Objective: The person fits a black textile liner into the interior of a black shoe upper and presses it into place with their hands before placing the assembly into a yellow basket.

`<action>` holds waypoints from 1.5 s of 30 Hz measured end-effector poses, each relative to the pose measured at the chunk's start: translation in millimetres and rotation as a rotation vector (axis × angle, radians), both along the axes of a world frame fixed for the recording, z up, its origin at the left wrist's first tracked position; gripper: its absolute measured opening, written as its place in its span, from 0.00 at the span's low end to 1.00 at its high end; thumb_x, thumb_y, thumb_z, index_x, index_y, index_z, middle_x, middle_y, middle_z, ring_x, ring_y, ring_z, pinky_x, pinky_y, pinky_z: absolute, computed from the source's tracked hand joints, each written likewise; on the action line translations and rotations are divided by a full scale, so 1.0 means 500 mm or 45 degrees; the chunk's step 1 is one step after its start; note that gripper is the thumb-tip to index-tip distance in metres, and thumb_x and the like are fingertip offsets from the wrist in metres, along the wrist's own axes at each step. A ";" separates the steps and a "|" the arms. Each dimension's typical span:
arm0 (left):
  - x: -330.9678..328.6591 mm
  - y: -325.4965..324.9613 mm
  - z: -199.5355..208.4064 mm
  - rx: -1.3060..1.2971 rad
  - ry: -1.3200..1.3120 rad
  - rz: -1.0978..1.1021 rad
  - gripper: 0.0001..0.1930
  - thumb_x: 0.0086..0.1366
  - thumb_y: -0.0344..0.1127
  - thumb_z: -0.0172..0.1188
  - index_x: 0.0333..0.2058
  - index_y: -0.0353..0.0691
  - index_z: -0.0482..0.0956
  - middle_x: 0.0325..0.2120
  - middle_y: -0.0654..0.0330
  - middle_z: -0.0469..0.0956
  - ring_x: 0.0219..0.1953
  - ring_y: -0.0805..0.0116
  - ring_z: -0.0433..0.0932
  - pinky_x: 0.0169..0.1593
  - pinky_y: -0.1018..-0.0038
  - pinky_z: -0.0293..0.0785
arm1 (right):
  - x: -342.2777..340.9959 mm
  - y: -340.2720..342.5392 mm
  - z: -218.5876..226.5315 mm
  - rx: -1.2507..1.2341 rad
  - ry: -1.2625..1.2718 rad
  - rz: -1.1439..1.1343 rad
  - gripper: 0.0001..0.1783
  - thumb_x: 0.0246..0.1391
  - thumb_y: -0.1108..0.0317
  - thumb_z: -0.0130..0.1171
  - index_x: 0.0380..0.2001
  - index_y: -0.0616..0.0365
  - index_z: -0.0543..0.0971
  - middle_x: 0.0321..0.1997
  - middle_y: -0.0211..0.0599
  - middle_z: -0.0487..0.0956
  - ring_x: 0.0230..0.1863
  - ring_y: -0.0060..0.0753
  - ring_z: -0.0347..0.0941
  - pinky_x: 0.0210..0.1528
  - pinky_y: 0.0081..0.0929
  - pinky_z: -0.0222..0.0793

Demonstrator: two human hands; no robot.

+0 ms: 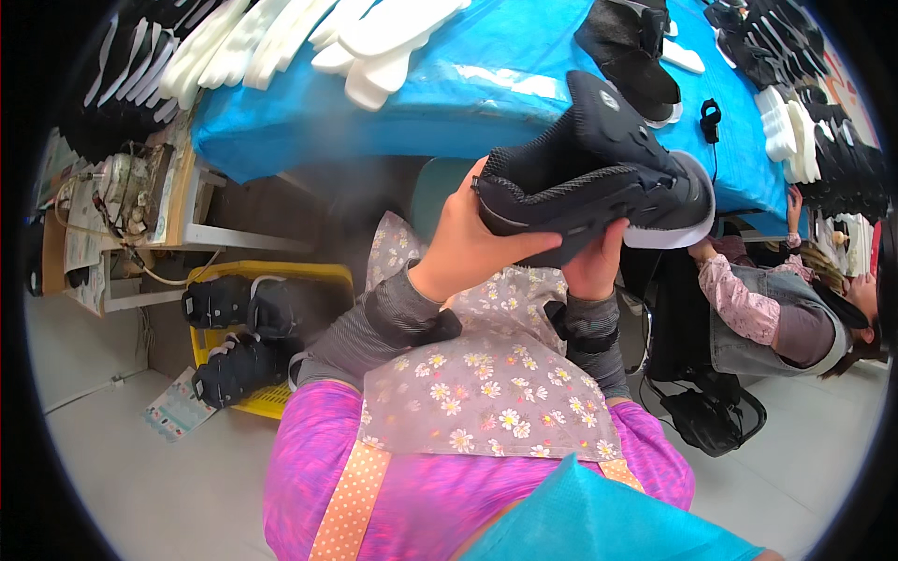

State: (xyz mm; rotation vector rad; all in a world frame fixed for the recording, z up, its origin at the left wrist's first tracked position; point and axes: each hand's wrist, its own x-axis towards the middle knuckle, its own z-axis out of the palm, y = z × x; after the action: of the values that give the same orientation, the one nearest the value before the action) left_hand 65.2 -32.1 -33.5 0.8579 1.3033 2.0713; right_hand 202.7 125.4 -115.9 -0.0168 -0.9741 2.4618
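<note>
A black high-top shoe (566, 201) with a white edge at the toe is held above my lap, just in front of the table. Its toe points right and its dark opening faces up. My left hand (465, 245) is closed round the heel end, thumb along the near side. From below, my right hand (595, 266) grips the near side around the middle; some of its fingers are hidden under the shoe. Beyond it on the blue-covered table (412, 131) lies another black shoe (625, 65). A small black clip-like device (711, 122) with a cord is to its right.
White sole-shaped pieces (393, 37) lie along the table's far left, near stacked black pieces (122, 75). A yellow basket (341, 280) of black shoes stands on the floor at left. At right sits another person (748, 313), beside a black chair (716, 411).
</note>
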 end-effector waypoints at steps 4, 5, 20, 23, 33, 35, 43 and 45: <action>0.004 -0.005 -0.004 -0.192 0.414 0.281 0.37 0.49 0.28 0.78 0.58 0.34 0.72 0.41 0.57 0.84 0.45 0.71 0.82 0.50 0.72 0.79 | -0.025 -0.010 0.022 0.109 -0.528 -0.183 0.18 0.70 0.55 0.51 0.40 0.61 0.79 0.37 0.35 0.82 0.38 0.25 0.75 0.42 0.27 0.69; 0.002 -0.005 0.000 -0.228 0.555 0.405 0.34 0.49 0.27 0.78 0.56 0.34 0.74 0.41 0.56 0.85 0.44 0.70 0.83 0.49 0.73 0.79 | -0.021 -0.014 0.059 0.108 -0.531 -0.178 0.18 0.70 0.55 0.51 0.40 0.61 0.79 0.37 0.35 0.82 0.38 0.25 0.75 0.42 0.27 0.69; -0.036 -0.017 0.037 -0.237 1.131 0.003 0.43 0.53 0.57 0.70 0.62 0.36 0.70 0.60 0.44 0.71 0.64 0.45 0.68 0.65 0.55 0.63 | 0.014 -0.009 0.283 2.052 -0.529 -0.398 0.19 0.37 0.59 0.80 0.28 0.57 0.81 0.24 0.31 0.78 0.26 0.36 0.72 0.41 0.31 0.66; -0.053 0.001 0.095 -0.137 1.288 -0.285 0.23 0.70 0.49 0.52 0.51 0.35 0.77 0.52 0.47 0.78 0.61 0.49 0.72 0.70 0.51 0.53 | 0.033 0.005 0.297 1.949 -0.285 -0.189 0.18 0.39 0.60 0.79 0.29 0.56 0.81 0.25 0.29 0.77 0.25 0.34 0.69 0.41 0.31 0.65; -0.015 0.079 0.118 0.216 1.338 -0.119 0.06 0.57 0.26 0.63 0.23 0.37 0.74 0.18 0.56 0.72 0.24 0.52 0.72 0.36 0.62 0.72 | 0.039 0.004 0.339 2.163 -0.177 -0.225 0.21 0.44 0.54 0.76 0.19 0.54 0.75 0.18 0.31 0.71 0.21 0.38 0.66 0.36 0.30 0.64; -0.008 0.089 0.123 0.232 1.310 -0.106 0.07 0.57 0.25 0.63 0.22 0.36 0.74 0.16 0.57 0.70 0.22 0.53 0.71 0.34 0.63 0.71 | 0.034 0.004 0.333 2.159 -0.061 -0.360 0.22 0.45 0.55 0.76 0.17 0.53 0.73 0.16 0.30 0.68 0.19 0.36 0.64 0.36 0.31 0.64; -0.019 0.103 0.115 0.199 1.152 -0.098 0.09 0.60 0.24 0.58 0.20 0.36 0.75 0.15 0.57 0.70 0.20 0.56 0.70 0.36 0.65 0.71 | 0.025 -0.006 0.343 2.444 0.084 -0.775 0.21 0.43 0.56 0.75 0.17 0.53 0.73 0.16 0.28 0.66 0.20 0.34 0.65 0.41 0.34 0.69; -0.018 0.103 0.119 0.162 1.138 -0.115 0.10 0.61 0.24 0.58 0.20 0.36 0.75 0.15 0.57 0.70 0.20 0.57 0.70 0.35 0.65 0.70 | 0.021 0.009 0.342 2.337 0.040 -0.660 0.21 0.42 0.55 0.77 0.18 0.54 0.74 0.17 0.29 0.67 0.21 0.34 0.67 0.40 0.35 0.70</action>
State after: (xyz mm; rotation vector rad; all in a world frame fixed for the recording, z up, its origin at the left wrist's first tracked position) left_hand 56.1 19.5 25.8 1.9991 1.4953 1.7429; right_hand 213.2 130.1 54.9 0.3141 -2.3545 0.4856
